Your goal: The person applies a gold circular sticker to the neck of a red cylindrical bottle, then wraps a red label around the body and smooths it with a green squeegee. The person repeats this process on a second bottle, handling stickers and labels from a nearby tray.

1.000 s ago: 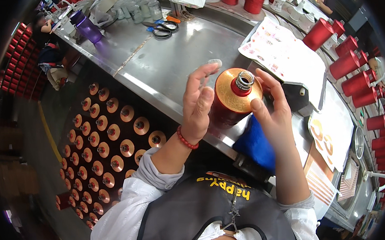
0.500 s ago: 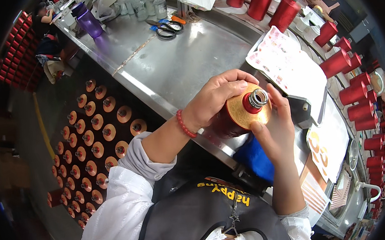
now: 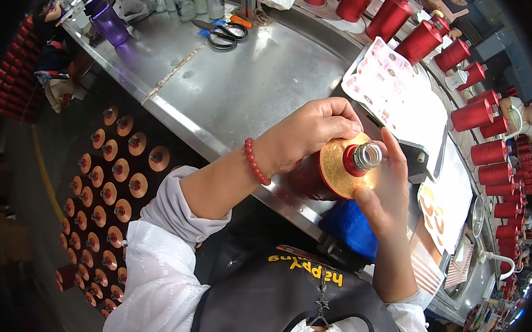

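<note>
A dark red bottle [image 3: 309, 180] with a round gold label on its shoulder [image 3: 338, 168] and an uncapped neck with a glass mouth is tilted in front of me, its neck toward the right. My left hand [image 3: 312, 127], with a red bead bracelet above it, presses its bent fingers and thumb on the upper edge of the gold label. Around the right side of the bottle my right hand [image 3: 384, 201] is closed, thumb on the label's lower edge; its other fingers are partly hidden behind the neck.
A steel table [image 3: 211, 89] carries scissors [image 3: 225, 34], a purple water bottle [image 3: 108, 21] and a sticker sheet [image 3: 384, 87]. Several gold-topped bottles [image 3: 104, 196] stand on the floor at left. Red bottles [image 3: 488, 116] line a curved conveyor at right, with co-workers beyond. A blue cloth [image 3: 350, 228] lies below my hands.
My left fingers have drawn in from lying along the label to a pinch at its upper edge. The bottle tips further right, and the whole view has shifted slightly.
</note>
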Tool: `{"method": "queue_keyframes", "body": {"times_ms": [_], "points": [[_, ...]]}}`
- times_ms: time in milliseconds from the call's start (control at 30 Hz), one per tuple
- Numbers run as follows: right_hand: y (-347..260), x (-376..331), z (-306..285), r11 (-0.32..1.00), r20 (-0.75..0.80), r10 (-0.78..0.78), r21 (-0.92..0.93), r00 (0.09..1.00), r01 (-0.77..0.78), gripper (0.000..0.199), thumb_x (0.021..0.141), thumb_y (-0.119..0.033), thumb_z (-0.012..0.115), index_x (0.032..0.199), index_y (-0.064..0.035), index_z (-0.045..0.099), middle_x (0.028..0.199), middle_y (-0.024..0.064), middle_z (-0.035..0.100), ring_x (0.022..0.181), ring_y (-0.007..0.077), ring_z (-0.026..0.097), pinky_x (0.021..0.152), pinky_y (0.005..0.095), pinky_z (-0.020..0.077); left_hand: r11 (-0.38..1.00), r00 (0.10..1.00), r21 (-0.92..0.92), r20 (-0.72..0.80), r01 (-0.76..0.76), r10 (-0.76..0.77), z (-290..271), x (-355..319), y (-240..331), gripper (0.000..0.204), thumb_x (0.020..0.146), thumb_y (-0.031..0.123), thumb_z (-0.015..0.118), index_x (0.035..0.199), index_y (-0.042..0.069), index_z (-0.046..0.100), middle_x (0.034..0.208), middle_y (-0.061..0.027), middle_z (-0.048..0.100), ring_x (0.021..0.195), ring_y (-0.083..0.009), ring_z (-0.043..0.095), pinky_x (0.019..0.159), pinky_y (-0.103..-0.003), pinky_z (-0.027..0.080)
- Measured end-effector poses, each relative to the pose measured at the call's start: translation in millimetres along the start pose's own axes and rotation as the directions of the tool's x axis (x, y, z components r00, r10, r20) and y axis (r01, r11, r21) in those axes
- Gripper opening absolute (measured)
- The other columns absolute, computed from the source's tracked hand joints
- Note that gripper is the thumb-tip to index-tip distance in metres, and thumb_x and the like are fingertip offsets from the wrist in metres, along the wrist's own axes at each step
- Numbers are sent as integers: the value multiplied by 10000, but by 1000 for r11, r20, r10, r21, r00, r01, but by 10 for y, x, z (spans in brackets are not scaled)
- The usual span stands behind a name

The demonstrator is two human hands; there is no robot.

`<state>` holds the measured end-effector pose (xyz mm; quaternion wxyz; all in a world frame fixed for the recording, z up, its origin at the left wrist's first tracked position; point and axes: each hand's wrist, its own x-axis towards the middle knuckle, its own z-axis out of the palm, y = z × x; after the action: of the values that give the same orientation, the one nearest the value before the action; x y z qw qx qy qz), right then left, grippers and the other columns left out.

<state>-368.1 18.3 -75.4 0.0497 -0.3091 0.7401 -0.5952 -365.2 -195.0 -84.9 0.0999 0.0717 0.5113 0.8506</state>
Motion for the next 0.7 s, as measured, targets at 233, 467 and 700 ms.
{"method": "queue_keyframes", "body": {"times_ms": [233, 467, 700], "points": [[5, 19, -45, 993, 39, -38, -109, 998, 42, 804, 803, -356, 757, 1436, 38, 454, 1251, 176, 544, 1198, 280, 528, 1060, 387, 395, 998, 1000, -64, 7, 15, -14, -12, 25, -21, 228, 990, 200, 563, 1104, 8, 606, 1035, -82, 670, 936, -114, 646, 847, -270, 525], [66, 12, -116, 977, 116, -140, -142, 983, 156, 854, 834, -486, 762, 1445, 24, 451, 1341, 194, 483, 1252, 306, 510, 1069, 394, 400, 209, 434, 873, 3, -440, 901, 242, -531, -506, 244, 1012, 247, 569, 1164, 61, 612, 1208, -129, 602, 1194, -325, 546, 1089, -516, 398], [115, -32, -140, 955, 181, -210, -173, 961, 241, 915, 811, -399, 805, 1503, 0, 360, 1382, 209, 452, 1290, 349, 473, 1090, 420, 390, -374, 428, 915, 401, -150, 810, 504, -654, -763, 253, 953, 260, 583, 1195, 317, 629, 1262, -13, 609, 1318, -252, 425, 1180, -623, 120]]}}
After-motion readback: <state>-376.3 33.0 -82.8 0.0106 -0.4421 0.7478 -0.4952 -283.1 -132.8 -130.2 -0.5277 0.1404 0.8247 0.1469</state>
